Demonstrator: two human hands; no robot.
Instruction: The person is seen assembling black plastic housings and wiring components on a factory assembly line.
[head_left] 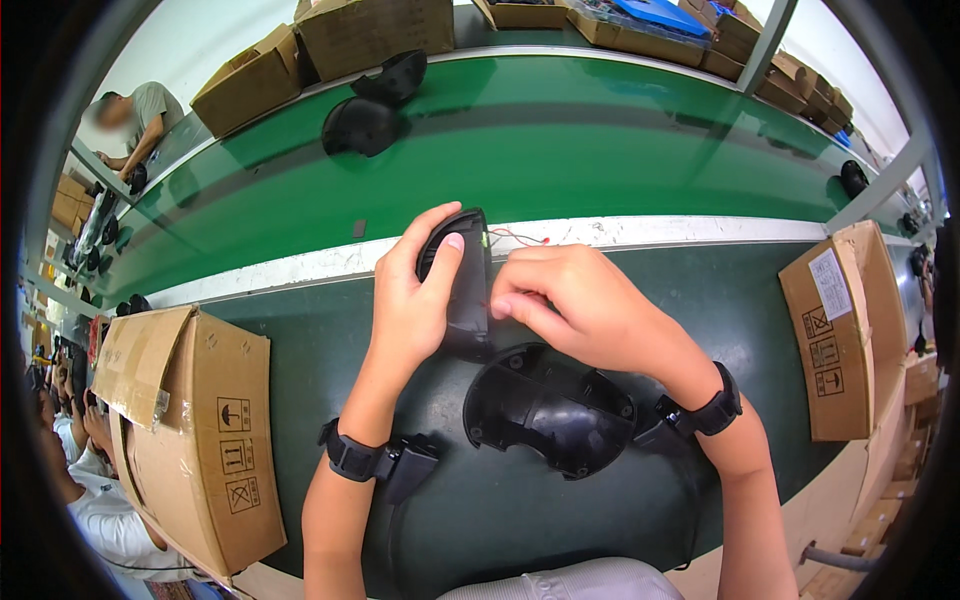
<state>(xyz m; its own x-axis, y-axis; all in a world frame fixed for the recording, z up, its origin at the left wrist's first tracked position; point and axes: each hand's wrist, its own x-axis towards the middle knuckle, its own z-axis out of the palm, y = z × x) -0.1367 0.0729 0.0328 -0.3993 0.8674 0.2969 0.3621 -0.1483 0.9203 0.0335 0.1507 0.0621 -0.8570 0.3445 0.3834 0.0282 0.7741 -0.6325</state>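
My left hand (412, 290) is wrapped round a black plastic housing (467, 300), a long curved shell stood up on its edge above the near worktop. Its thumb lies over the housing's inner face. Close against the housing's right side, my right hand (560, 300) is curled with thumb and forefinger together; what it pinches, if anything, is hidden. Thin wires (515, 236) with a small red end stick out beyond the housing's upper right edge. A second black plastic shell (550, 410), glossy with a notched edge, lies on the worktop below my hands.
Cardboard boxes stand at left (240, 440) and right (825, 340). Past the white rail (640, 231) runs a green conveyor belt (600, 130) carrying more black shells (362, 127). Open boxes line its far side. A person (150, 120) works at the far left.
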